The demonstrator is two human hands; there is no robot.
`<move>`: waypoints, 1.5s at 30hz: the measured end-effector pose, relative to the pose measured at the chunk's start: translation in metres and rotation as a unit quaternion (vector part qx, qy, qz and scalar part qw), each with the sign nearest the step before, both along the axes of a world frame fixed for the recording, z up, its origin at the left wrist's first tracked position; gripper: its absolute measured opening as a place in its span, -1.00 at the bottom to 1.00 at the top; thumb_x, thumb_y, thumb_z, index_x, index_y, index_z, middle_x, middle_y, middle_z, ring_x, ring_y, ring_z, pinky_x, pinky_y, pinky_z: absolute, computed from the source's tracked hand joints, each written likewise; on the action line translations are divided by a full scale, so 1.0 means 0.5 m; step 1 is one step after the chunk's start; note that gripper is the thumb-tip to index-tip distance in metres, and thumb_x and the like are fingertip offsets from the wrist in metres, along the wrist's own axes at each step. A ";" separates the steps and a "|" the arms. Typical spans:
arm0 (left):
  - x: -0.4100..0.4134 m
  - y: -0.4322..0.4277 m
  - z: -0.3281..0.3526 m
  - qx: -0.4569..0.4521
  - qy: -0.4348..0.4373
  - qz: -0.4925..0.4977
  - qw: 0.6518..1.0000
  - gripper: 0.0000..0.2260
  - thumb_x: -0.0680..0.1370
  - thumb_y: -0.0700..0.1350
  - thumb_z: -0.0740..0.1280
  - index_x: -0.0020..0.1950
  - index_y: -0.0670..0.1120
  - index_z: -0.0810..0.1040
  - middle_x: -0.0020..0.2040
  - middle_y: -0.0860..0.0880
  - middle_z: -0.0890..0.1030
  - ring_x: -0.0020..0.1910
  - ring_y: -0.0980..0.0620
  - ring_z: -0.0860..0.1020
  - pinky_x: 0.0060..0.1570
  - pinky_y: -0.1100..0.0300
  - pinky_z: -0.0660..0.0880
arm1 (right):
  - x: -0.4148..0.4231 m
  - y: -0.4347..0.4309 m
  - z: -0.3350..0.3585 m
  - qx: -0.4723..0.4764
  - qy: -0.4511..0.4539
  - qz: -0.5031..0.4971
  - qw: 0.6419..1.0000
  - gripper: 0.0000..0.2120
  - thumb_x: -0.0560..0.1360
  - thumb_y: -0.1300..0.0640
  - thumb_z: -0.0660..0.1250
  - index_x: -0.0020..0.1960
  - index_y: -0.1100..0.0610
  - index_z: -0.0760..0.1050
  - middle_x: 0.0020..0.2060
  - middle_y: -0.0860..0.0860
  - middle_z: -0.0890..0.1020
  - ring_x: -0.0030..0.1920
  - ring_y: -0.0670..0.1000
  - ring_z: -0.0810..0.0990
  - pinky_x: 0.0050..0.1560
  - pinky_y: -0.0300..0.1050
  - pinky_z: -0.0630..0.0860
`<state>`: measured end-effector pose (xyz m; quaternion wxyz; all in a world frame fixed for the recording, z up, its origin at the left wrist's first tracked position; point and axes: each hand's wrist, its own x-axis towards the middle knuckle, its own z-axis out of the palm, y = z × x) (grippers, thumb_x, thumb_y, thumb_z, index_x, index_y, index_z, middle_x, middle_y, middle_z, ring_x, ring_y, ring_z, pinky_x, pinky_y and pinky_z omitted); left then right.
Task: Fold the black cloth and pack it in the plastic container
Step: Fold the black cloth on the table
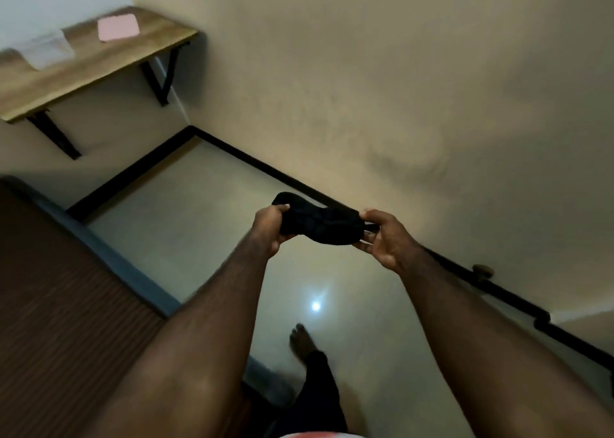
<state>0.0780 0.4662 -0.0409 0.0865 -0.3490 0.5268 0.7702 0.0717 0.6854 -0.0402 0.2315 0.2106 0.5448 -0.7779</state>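
The black cloth (320, 225) is bunched into a short roll, held in the air over the floor between both hands. My left hand (270, 230) grips its left end, fingers curled round it. At the right end, my right hand (387, 238) pinches the cloth between thumb and fingers. No plastic container is in view.
A wooden wall shelf (99, 69) at the upper left carries a pink folded cloth (118, 27) and a white cloth (46, 50). A dark brown surface with a blue edge (109, 258) lies to my left. The wall (398, 88) stands close ahead. My foot (302, 341) is on the tiled floor.
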 end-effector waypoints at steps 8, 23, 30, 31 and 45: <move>-0.251 -0.176 0.028 0.005 0.011 0.120 0.993 -0.82 0.53 -0.25 0.36 0.12 -0.18 0.49 0.05 -0.22 0.59 -0.07 -0.15 0.60 -0.25 0.01 0.58 | -0.345 -0.185 0.030 0.078 0.068 0.017 0.994 -0.63 0.49 0.48 0.30 0.28 0.31 0.42 0.01 0.26 0.55 0.00 0.17 0.61 0.07 0.08 0.61; -0.577 -0.537 0.041 -0.121 0.030 0.314 0.941 -0.83 0.60 -0.10 0.31 0.10 -0.17 0.48 0.12 -0.22 0.55 0.07 -0.17 0.57 -0.29 0.05 0.61 | -0.812 -0.617 0.057 0.052 0.105 0.077 0.990 -0.88 0.50 0.39 0.37 0.02 0.26 0.51 -0.11 0.18 0.62 -0.07 0.13 0.65 -0.18 -0.13 0.62; -0.742 -0.686 0.097 -0.160 0.029 0.363 0.918 -0.82 0.62 -0.08 0.27 -0.11 -0.16 0.51 0.05 -0.21 0.59 0.04 -0.15 0.59 -0.26 0.09 0.59 | -1.044 -0.815 0.098 0.030 0.103 0.140 0.984 -0.87 0.52 0.37 0.36 -0.15 0.21 0.49 -0.19 0.16 0.60 -0.10 0.12 0.61 -0.22 -0.15 0.61; -0.762 -0.706 0.104 -0.161 0.033 0.370 0.914 -0.82 0.63 -0.09 0.26 -0.10 -0.16 0.52 0.05 -0.21 0.59 0.04 -0.15 0.59 -0.25 0.10 0.58 | -1.076 -0.846 0.104 0.028 0.105 0.149 0.983 -0.87 0.52 0.36 0.36 -0.15 0.20 0.48 -0.19 0.16 0.60 -0.10 0.12 0.61 -0.23 -0.15 0.61; -0.903 -1.082 0.062 -0.184 0.006 0.447 0.875 -0.75 0.63 -0.05 0.25 0.12 -0.22 0.57 0.04 -0.17 0.62 0.00 -0.11 0.61 -0.15 0.05 0.62 | -1.274 -1.279 0.077 0.072 0.160 0.265 0.948 -0.94 0.53 0.27 0.39 -0.07 0.24 0.51 -0.07 0.21 0.63 -0.03 0.14 0.65 -0.12 -0.07 0.65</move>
